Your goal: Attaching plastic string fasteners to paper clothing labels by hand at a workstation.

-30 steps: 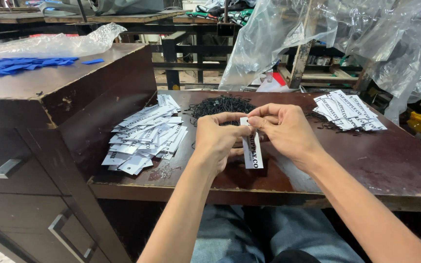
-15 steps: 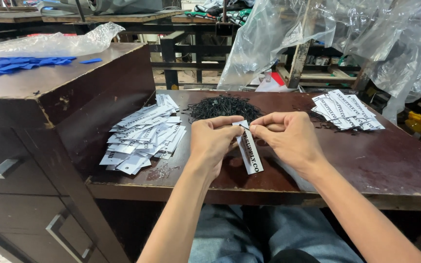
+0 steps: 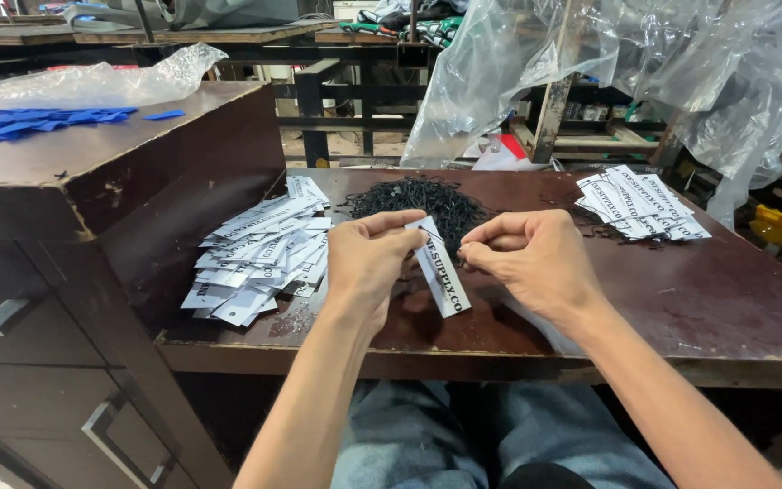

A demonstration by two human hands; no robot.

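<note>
My left hand (image 3: 368, 258) pinches the top end of a white printed paper tag (image 3: 441, 272) above the dark wooden table (image 3: 726, 308). The tag hangs tilted, its lower end toward me. My right hand (image 3: 536, 263) is closed beside the tag's top, its fingertips pinched on a thin black string at the tag's hole. Behind both hands lies a heap of black strings (image 3: 418, 199). A spread pile of white tags (image 3: 264, 254) lies left of my left hand. Another stack of white tags (image 3: 640, 204) lies at the far right of the table.
A brown cabinet (image 3: 92, 172) with drawers stands at the left, with blue pieces (image 3: 29, 122) and a clear plastic bag (image 3: 92, 81) on top. Large clear plastic sheeting (image 3: 644, 63) hangs behind the table. My legs in grey trousers are under the table edge.
The tag has swung from hanging nearly straight to tilted, and my right hand has shifted a little to the right, away from the left hand.
</note>
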